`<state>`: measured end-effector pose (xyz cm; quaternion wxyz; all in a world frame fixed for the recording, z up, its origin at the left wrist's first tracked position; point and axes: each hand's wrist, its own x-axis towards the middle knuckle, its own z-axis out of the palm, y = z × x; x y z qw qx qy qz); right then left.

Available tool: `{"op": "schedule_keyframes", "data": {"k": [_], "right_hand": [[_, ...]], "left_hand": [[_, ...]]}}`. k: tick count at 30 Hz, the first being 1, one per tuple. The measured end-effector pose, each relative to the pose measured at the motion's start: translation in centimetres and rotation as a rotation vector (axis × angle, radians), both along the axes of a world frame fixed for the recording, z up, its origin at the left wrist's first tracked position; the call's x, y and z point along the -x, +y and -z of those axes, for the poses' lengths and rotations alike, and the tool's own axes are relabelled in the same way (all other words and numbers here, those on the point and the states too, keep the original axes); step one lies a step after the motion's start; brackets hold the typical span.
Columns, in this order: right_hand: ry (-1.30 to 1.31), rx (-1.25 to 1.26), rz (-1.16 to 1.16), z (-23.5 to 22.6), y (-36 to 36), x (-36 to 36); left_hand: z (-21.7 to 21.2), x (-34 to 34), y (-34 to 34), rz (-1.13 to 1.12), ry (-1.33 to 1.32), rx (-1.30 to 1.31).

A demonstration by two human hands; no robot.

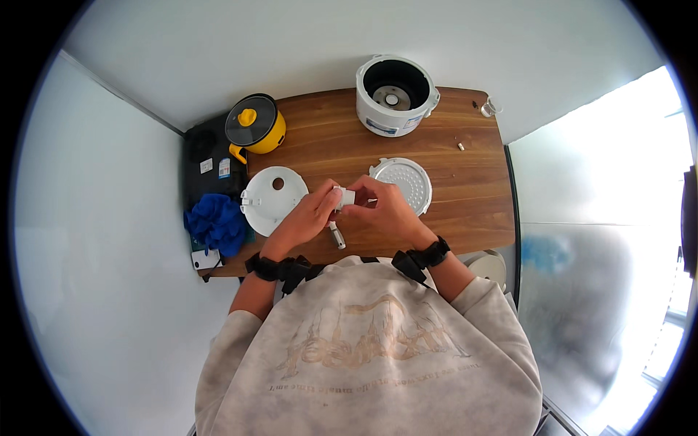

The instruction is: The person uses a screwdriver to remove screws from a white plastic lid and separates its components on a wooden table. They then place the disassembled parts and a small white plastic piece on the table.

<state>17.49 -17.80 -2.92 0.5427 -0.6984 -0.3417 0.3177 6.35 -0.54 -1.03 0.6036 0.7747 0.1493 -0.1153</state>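
Between my two hands is a small white plastic part (346,198), pinched at the fingertips above the table. My left hand (314,211) is closed on its left side. My right hand (382,203) grips it from the right; the fingers hide part of its shape. Left of them lies a round white lid shell (287,190) with a hole and a hinge tab. Partly behind my right hand rests a round metal inner lid (408,183) with a dimpled face. Below my left hand is a small white-and-grey handle-like piece (337,236).
On the wooden table (465,200), a white rice cooker body (389,120) stands open at the back. A yellow pot (269,138) with a dark lid is back left. A black case (203,149), blue cloth (218,225) and phone (205,260) line the left edge. A clear cup (488,108) lies back right.
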Motion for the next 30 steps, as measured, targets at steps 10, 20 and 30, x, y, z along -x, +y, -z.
{"op": "schedule_keyframes", "data": {"k": [10, 20, 30], "right_hand": [[-0.261, 0.018, -0.100, -1.6, 1.1, 1.2], [0.297, 0.095, -0.129, 0.7, 1.1, -0.1], [0.044, 0.089, -0.101, 2.0, 3.2, 0.8]], "left_hand": [[1.1, 1.3, 0.3, -0.142, 0.134, 0.039], [1.9, 3.1, 3.3, -0.287, 0.120, 0.390], [2.0, 5.0, 2.6, -0.129, -0.010, 0.418]]}}
